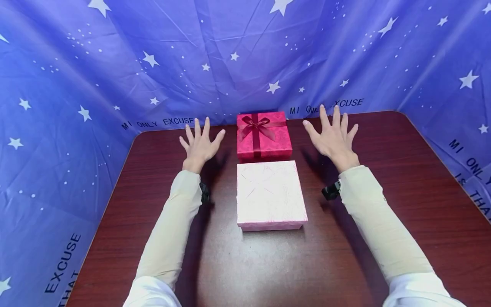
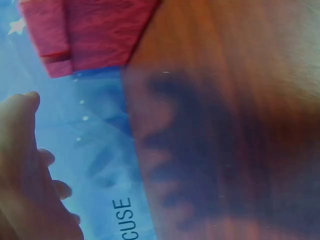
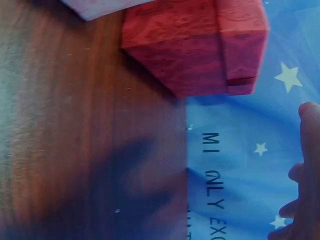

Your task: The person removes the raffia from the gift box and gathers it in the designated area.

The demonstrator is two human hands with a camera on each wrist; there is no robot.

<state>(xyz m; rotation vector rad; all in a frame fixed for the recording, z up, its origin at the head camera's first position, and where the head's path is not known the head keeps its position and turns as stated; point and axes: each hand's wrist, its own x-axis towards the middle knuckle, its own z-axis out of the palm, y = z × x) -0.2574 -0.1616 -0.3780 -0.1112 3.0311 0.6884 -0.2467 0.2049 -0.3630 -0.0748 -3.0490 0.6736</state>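
Observation:
Two gift boxes sit on the table in the head view. The red gift box, with a dark red ribbon and bow, stands at the far edge. Nearer to me lies the pale pink gift box, its lid washed out by glare. My left hand hovers left of the red box, fingers spread, holding nothing. On the other side my right hand is likewise spread above the table, apart from both boxes. Both wrist views show the red box's ribboned side; a corner of the pink box appears in the right wrist view.
The dark brown wooden table has rounded far corners. A blue cloth with white stars and black lettering hangs behind it and along both sides. Black wrist cameras are strapped under the sleeves.

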